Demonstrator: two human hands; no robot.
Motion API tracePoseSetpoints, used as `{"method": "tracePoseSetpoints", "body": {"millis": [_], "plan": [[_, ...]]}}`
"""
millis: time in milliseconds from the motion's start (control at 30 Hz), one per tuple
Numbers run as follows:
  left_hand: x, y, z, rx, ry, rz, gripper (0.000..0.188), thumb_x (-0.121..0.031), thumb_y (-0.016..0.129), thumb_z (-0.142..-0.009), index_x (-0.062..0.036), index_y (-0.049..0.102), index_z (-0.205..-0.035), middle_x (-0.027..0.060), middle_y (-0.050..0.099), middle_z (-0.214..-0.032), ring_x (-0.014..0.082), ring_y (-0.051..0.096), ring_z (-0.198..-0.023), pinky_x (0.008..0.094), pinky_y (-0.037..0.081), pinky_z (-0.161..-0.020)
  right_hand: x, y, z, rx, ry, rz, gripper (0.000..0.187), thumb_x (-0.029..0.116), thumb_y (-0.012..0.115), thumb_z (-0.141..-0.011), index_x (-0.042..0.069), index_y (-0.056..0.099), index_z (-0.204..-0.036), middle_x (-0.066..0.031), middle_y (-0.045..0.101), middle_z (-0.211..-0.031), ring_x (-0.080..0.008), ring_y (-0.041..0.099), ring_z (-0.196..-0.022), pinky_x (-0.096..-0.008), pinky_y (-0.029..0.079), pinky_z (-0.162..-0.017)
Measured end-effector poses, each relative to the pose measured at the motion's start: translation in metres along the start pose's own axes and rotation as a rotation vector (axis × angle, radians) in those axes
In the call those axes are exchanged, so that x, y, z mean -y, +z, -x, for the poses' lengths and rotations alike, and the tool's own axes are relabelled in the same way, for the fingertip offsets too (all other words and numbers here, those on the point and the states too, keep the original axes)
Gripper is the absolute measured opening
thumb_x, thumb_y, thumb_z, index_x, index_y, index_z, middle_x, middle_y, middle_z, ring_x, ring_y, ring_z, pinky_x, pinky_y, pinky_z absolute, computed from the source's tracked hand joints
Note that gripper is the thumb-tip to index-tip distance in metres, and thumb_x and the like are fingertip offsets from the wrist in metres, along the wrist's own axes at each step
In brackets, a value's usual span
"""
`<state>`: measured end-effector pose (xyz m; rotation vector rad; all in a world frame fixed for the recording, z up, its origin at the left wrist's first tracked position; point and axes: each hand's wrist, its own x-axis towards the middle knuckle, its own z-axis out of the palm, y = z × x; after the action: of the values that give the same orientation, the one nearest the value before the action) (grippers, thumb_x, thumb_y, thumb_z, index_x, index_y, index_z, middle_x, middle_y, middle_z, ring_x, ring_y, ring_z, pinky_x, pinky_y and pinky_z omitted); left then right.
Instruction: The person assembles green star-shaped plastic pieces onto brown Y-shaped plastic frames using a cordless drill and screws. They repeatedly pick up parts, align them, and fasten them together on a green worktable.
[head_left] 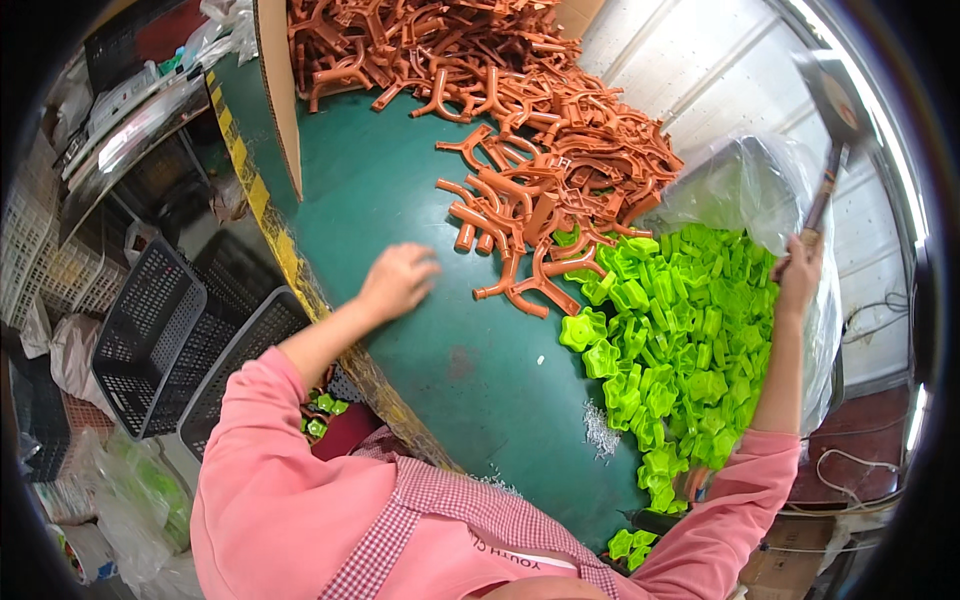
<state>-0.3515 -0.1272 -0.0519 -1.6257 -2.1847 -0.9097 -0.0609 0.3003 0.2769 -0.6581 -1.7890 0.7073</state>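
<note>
My right hand [799, 272] is raised at the right, closed round the wooden handle of a small shovel [838, 100] whose flat dark blade points up. Below that hand lies a heap of bright green, star-shaped plastic pieces [690, 340]. Over the left part of the green table [430, 350], my left hand [400, 280] hovers with bent fingers partly apart and nothing visible in it. Nearest to it are loose orange-brown, Y-shaped plastic pieces [540, 275], spilling from a large pile [560, 110] at the back. The two heaps meet at the middle right.
A yellow-and-black striped edge [265, 215] borders the table on the left. Beyond it stand black plastic baskets [150, 340]. An upright cardboard panel [278, 90] rises at the back left. Clear plastic sheeting [745, 190] lies by the wall, and small clear scraps [600, 432] lie near the green heap.
</note>
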Motion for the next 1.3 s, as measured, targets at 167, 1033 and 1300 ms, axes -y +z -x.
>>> {"method": "tracePoseSetpoints", "body": {"millis": [167,1033,1300], "plan": [[0.061,0.013,-0.008,-0.133,-0.425,-0.282,0.032,-0.028,0.069,-0.086,-0.0088,0.066,-0.111,0.0100,0.059,-0.123,0.0301,0.052,-0.119,0.0438,0.042,-0.099,0.012,0.146,0.085,0.414,0.161,-0.109,0.072,0.012,0.067,-0.086,0.013,0.038,-0.151,0.0000,0.057,-0.078,-0.0072,0.048,-0.051,-0.0229,0.038,-0.043],[0.060,0.014,-0.014,-0.017,-0.341,-0.100,0.026,-0.021,0.069,-0.084,-0.0110,0.067,-0.108,0.0069,0.058,-0.118,0.0266,0.051,-0.116,0.0419,0.042,-0.098,-0.063,0.196,0.121,0.563,-0.142,0.401,0.066,0.019,0.069,-0.079,0.031,0.052,-0.141,-0.0160,0.069,-0.087,-0.0252,0.068,-0.077,-0.0386,0.053,-0.073],[0.062,0.014,-0.023,-0.028,-0.277,-0.076,0.024,-0.015,0.070,-0.080,-0.0066,0.069,-0.102,0.0132,0.064,-0.114,0.0333,0.058,-0.110,0.0448,0.046,-0.094,-0.020,0.176,0.244,0.644,0.380,-0.449,0.072,0.011,0.072,-0.081,0.001,0.043,-0.146,-0.0054,0.061,-0.120,-0.0118,0.059,-0.100,-0.0286,0.050,-0.088]]}}
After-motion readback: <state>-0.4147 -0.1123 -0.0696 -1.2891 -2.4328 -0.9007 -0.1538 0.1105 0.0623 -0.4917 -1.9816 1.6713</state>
